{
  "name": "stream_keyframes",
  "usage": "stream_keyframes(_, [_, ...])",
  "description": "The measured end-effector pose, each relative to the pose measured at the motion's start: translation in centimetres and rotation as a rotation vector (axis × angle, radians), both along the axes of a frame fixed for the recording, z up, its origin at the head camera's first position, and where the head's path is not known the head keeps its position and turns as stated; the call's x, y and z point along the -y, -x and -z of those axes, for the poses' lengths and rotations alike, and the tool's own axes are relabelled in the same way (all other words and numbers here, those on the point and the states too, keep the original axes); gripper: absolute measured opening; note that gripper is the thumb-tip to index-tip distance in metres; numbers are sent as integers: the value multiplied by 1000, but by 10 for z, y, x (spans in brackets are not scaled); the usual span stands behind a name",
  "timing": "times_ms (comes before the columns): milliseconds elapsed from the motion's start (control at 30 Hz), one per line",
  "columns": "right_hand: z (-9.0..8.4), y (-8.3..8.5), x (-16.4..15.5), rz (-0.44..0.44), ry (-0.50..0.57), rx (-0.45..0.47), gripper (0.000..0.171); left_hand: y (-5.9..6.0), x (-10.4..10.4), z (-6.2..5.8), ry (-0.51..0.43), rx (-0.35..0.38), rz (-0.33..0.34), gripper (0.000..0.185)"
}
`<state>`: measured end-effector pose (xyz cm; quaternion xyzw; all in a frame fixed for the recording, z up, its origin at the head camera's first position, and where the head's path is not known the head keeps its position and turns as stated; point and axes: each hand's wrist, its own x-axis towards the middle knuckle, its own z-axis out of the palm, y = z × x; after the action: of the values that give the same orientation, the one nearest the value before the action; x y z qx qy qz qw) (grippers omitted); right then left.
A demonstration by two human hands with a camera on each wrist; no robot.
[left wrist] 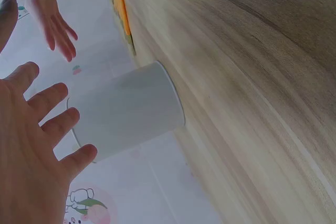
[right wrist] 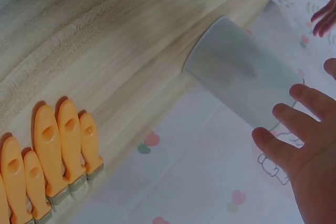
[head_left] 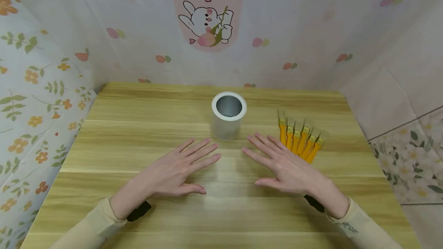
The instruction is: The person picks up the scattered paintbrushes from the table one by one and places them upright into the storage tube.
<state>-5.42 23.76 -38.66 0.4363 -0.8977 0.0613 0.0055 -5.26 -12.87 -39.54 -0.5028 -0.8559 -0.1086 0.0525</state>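
Nearest, left hand and right hand laid flat on the pale wooden table, fingers straight and spread, gripping nothing. Just beyond the fingertips, upright open-topped grey metal cylinder can, within easy reach. Right of it, row of orange-handled small paintbrushes, handles toward the person, ready for picking.

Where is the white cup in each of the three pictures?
Head view: the white cup stands upright at the middle of the wooden table, just beyond both hands.
Left wrist view: the cup is at centre-left, beside the left hand.
Right wrist view: the cup is at upper right, near the right hand.
Shared landmark: the orange-handled brushes, showing in all three views.
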Motion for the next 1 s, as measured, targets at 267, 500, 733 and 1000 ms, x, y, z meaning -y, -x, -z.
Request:
stream_keyframes(267, [-2, 1, 1, -2, 7, -6, 84, 0, 1, 1, -9, -6, -4, 87])
stream_keyframes(500, [-3, 0, 1, 18, -3, 3, 89, 0, 1, 1, -18, -14, 6, 87])
stream_keyframes(733, [-5, 2, -1, 38, 21, 12, 90, 0, 1, 1, -16, -13, -7, 87])
stream_keyframes(1000, [0, 13, -12, 151, 144, 45, 87, 3, -1, 0, -36, -55, -65, 88])
